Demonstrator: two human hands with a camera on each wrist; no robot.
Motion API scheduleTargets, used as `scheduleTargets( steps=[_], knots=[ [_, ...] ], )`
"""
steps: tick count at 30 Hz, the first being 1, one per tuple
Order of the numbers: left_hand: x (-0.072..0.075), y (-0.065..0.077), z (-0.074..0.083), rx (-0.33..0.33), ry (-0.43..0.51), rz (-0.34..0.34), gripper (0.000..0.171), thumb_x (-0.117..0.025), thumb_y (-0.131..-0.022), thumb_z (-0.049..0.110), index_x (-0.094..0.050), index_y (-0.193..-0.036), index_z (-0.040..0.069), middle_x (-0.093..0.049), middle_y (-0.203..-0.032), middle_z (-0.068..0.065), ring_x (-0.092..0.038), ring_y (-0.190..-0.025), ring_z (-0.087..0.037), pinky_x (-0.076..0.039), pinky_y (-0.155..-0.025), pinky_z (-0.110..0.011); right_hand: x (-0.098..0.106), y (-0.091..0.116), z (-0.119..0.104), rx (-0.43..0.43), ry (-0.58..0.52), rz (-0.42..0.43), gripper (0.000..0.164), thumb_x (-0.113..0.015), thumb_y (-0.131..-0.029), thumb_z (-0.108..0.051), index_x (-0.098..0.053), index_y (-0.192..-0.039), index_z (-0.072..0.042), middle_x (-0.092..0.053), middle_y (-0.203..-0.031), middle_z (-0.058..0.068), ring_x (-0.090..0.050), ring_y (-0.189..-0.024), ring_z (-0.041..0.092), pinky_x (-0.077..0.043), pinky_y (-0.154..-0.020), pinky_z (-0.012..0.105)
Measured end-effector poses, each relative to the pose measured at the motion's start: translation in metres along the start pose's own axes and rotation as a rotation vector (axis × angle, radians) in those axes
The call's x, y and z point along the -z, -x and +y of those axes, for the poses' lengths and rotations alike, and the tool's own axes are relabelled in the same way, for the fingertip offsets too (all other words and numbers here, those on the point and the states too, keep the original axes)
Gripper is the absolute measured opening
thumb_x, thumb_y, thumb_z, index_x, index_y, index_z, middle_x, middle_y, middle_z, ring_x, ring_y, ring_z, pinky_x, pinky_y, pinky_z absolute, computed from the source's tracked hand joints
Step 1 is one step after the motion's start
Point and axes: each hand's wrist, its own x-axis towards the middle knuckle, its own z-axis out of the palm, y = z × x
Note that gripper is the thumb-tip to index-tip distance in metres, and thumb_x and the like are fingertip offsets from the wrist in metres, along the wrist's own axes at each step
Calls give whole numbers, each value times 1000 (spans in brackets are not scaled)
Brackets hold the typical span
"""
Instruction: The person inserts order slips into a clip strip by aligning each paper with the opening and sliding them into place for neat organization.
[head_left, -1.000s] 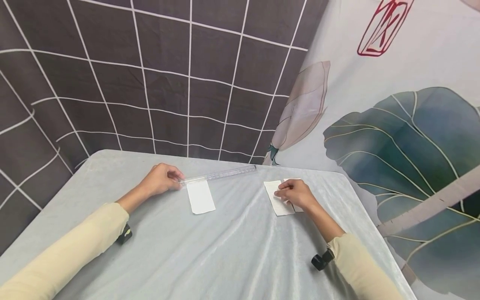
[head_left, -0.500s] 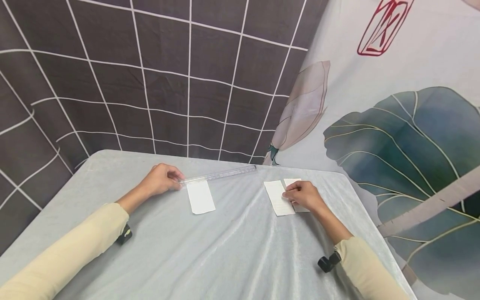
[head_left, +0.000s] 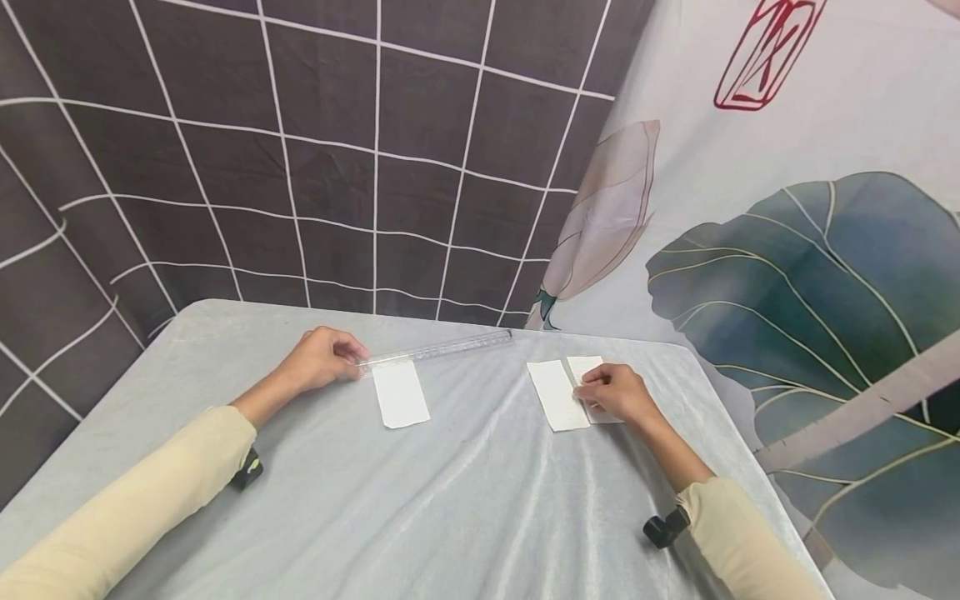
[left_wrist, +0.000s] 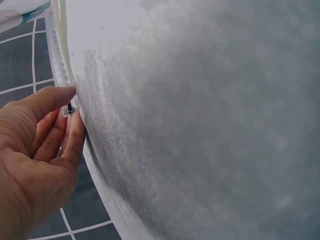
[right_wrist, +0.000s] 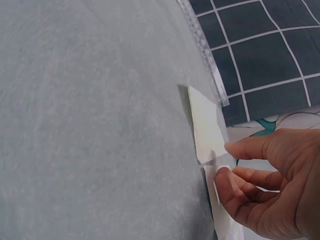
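Note:
A long clear plastic strip [head_left: 461, 345] with a bumpy pattern lies at a slant near the table's back edge. My left hand [head_left: 322, 358] pinches its left end between thumb and fingers; a small dark piece shows at that end in the left wrist view. The strip's near side meets the top of a white paper piece [head_left: 402, 396]. Farther right, two more white papers lie side by side, a left one [head_left: 557, 396] and a right one [head_left: 587, 364]. Over them hovers or rests my right hand [head_left: 615, 392], thumb and fingers apart, partly covering the right paper.
A pale grey velvety cloth [head_left: 420, 517] with some creases covers the table. Dark grid-patterned fabric [head_left: 322, 167] hangs behind it. On the right hangs a pale curtain [head_left: 697, 192] with leaf prints. Small black wrist cameras [head_left: 666, 528] are strapped to both forearms.
My right hand has slid to the right over the papers, uncovering more of the left one. The left hand and the clear strip have stayed in place.

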Motion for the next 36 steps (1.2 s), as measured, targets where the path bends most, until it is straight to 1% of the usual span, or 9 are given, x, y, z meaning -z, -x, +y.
scheduleTargets(
  steps=[6, 12, 17, 21, 24, 28, 31, 36],
  knots=[
    [1, 1, 0, 2, 6, 1, 26, -89, -82, 2, -86, -107, 1, -87, -102, -15, -80, -95, -20, -61, -84, -28, 4, 1, 3, 4, 16, 15, 36, -84, -95, -15, -74, -120, 9, -82, -101, 18, -74, -77, 8, -67, -73, 29],
    [2, 1, 0, 6, 8, -3, 26, -89, -82, 3, -86, -107, 1, -87, -102, -15, -80, -95, -21, -60, -82, -25, 6, 1, 8, 3, 22, 28, 35, -86, -94, -15, -75, -117, 9, -80, -98, 15, -73, -74, 10, -66, -70, 28],
    [2, 0, 0, 12, -1, -3, 26, -89, -81, 2, -86, -107, 2, -86, -101, -13, -78, -93, -16, -59, -83, -26, 8, 1, 12, 7, 65, 47, 34, -87, -93, -16, -76, -115, 7, -80, -95, 13, -69, -70, 9, -60, -64, 24],
    [3, 0, 1, 9, 3, -4, 26, -89, -81, 2, -86, -107, 1, -86, -100, -14, -77, -92, -15, -59, -82, -25, 10, 1, 14, 28, 116, 68, 34, -87, -91, -17, -78, -114, 6, -81, -94, 13, -66, -67, 9, -56, -64, 25],
    [3, 0, 2, 9, 10, -5, 27, -90, -81, 3, -86, -107, 1, -86, -101, -15, -78, -93, -17, -59, -82, -26, 11, 1, 15, 46, 159, 86, 34, -87, -90, -19, -79, -113, 5, -82, -97, 15, -68, -75, 11, -54, -72, 27],
    [3, 1, 3, 10, 13, -7, 28, -91, -81, 3, -86, -108, 0, -86, -103, -16, -80, -96, -23, -61, -84, -30, 13, 1, 16, 45, 194, 109, 32, -86, -90, -19, -79, -112, 4, -82, -100, 16, -69, -88, 19, -52, -83, 32],
    [4, 2, 4, 8, 12, -9, 28, -91, -80, 3, -85, -108, -1, -86, -103, -17, -81, -98, -27, -61, -84, -31, 14, 1, 18, 37, 197, 115, 32, -85, -90, -18, -79, -112, 4, -80, -99, 15, -70, -91, 24, -51, -84, 34],
    [4, 2, 4, 12, 13, -10, 28, -91, -80, 3, -85, -108, -1, -86, -102, -17, -80, -97, -25, -61, -83, -30, 15, 0, 20, 19, 195, 119, 36, -86, -90, -16, -77, -116, 7, -77, -98, 14, -68, -94, 27, -51, -84, 34]
  ],
)
